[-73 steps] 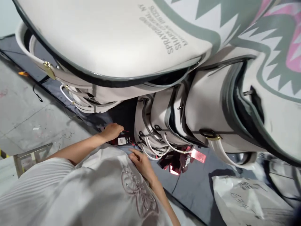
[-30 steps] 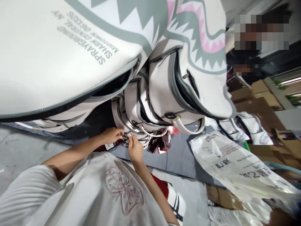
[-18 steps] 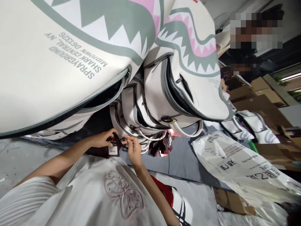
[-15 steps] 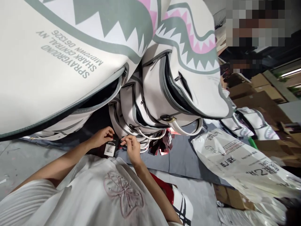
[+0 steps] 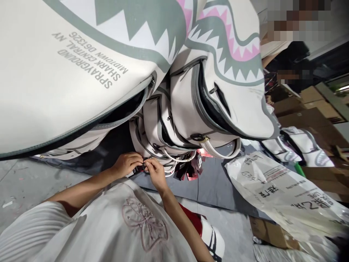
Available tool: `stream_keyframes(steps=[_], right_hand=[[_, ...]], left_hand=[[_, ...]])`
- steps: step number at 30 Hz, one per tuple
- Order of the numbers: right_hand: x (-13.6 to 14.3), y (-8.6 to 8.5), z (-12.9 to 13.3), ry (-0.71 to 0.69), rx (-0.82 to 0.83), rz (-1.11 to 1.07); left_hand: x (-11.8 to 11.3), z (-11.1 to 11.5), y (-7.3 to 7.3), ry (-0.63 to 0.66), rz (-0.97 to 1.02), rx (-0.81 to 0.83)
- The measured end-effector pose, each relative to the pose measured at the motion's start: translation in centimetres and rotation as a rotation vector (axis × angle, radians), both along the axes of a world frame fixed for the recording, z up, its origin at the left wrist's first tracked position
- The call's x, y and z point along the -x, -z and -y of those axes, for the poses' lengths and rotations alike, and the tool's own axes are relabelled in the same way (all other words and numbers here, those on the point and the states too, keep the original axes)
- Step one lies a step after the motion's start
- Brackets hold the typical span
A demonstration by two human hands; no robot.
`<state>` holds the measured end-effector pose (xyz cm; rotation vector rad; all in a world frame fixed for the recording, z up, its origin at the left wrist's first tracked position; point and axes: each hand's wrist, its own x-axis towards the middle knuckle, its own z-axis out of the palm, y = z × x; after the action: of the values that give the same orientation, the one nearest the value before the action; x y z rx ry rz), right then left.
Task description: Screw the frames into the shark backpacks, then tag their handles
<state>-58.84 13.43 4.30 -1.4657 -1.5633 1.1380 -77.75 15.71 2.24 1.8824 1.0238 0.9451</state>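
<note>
My left hand [image 5: 127, 165] is closed, its fingers in a pinch at a dark hang tag [image 5: 138, 169], which is mostly covered by them. Fingertip to fingertip with it, my right hand [image 5: 156, 171] also pinches; the small piece between its fingers is too fine to make out. Just beyond both hands are cream handbags [image 5: 156, 127] with grey trim and looped handles. A large cream bag [image 5: 81, 98] with a shark-mouth print and a partly unzipped edge fills the upper left. To its right lies a similar backpack-like bag [image 5: 218, 83], its zip pocket gaping.
A bunch of dark and red tags [image 5: 191, 168] lies by the bag handles on the grey cloth [image 5: 207, 189]. At the right are a clear printed plastic bag [image 5: 280, 193], more shark-print bags [image 5: 308, 143] and cardboard boxes [image 5: 313, 116]. Another person is at the upper right.
My left hand has moved right, and the two hands now meet. The tag, whose white label was showing, is now largely covered. The view has shifted slightly.
</note>
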Motion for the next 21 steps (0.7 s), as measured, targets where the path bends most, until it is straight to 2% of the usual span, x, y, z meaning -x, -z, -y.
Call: stream_keyframes(steps=[7,11,21], right_hand=[[-0.7,0.9,0.4,-0.002,0.065,-0.022],[-0.4,0.9,0.7,-0.015,0.010,0.038],[-0.3,1.1,1.0,-0.082,-0.125,0.230]], left_hand=[[-0.3,-0.4,0.8,0.095,-0.009,0.108],[0.0,-0.4,1.0,0.142,-0.101,0.105],[0.0,-0.1,1.0,0.166,-0.290,0.126]])
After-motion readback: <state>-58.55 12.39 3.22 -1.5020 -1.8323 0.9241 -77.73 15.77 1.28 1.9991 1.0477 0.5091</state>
